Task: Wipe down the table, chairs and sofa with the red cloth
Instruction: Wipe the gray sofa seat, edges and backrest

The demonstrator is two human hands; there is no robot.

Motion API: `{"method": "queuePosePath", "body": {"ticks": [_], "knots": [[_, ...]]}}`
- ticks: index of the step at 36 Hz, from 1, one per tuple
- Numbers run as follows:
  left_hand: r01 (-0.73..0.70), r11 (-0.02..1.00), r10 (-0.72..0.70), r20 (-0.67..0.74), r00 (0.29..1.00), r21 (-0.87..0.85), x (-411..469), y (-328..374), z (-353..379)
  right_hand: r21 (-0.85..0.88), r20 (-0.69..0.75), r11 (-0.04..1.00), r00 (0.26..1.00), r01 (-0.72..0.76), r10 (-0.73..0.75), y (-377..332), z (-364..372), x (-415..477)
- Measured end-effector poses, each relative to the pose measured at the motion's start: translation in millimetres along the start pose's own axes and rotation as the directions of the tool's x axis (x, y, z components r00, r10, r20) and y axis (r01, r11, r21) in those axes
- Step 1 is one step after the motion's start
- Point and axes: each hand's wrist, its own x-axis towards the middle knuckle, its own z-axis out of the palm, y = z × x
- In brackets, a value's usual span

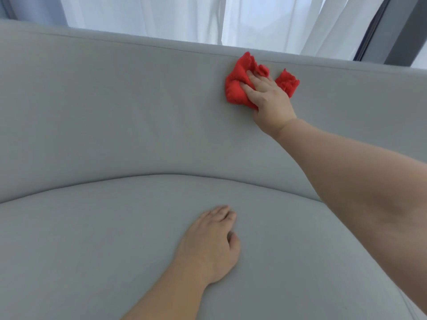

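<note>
A grey fabric sofa [115, 116] fills the view, its backrest above and its seat cushion below. My right hand [270, 98] presses a crumpled red cloth [238, 88] against the upper right part of the backrest, just under its top edge, with the fingers spread over the cloth. Parts of the cloth stick out to the left of and behind the hand. My left hand [212, 243] rests palm down on the seat cushion, fingers relaxed, holding nothing.
Sheer white curtains [254, 21] hang behind the sofa's top edge. A dark window frame [397, 35] stands at the upper right. The curved seam between backrest and seat runs across the middle.
</note>
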Motion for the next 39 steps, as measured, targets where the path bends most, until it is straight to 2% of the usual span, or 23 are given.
{"method": "queuePosePath", "body": {"ticks": [5,8,10,11,14,16,19,22,29,34,39], "knots": [[0.006,1.0,-0.006,0.015,1.0,-0.024,-3,2,4,0.021,0.006,0.989,0.989,0.149,-0.149,-13,38,-59],[-0.003,1.0,0.003,-0.006,1.0,-0.012,-3,0,5,0.065,0.199,0.961,0.94,0.27,-0.277,-24,65,-110],[-0.011,1.0,0.011,-0.006,1.0,-0.008,-4,1,7,0.099,0.409,0.954,0.863,0.282,-0.297,-24,76,-134],[-0.007,1.0,0.007,-0.005,1.0,-0.008,-4,1,7,0.061,0.482,0.954,0.828,0.295,-0.287,-21,80,-139],[-0.007,1.0,0.008,-0.015,1.0,0.012,-3,-2,8,-0.019,0.542,0.92,0.777,0.392,-0.32,-14,81,-132],[-0.011,1.0,0.011,-0.009,1.0,0.016,-3,-1,8,-0.075,0.525,0.892,0.778,0.446,-0.345,-14,69,-132],[-0.007,1.0,0.007,-0.01,1.0,0.014,-4,2,7,-0.145,0.398,0.85,0.816,0.507,-0.419,-6,42,-123],[0.001,1.0,-0.001,0.004,1.0,0.013,-4,1,6,-0.159,0.302,0.85,0.845,0.502,-0.442,12,18,-106],[0.006,0.999,-0.006,0.014,1.0,0.033,-2,3,5,-0.27,0.27,0.854,0.886,0.445,-0.376,47,-32,-62],[0.008,0.999,-0.009,0.02,1.0,0.041,-2,2,5,-0.337,0.164,0.888,0.948,0.314,-0.273,71,-58,-38],[0.01,0.999,-0.011,0.02,1.0,0.053,-2,1,5,-0.304,0.114,0.952,0.993,0.042,-0.007,76,-67,-32]]}}
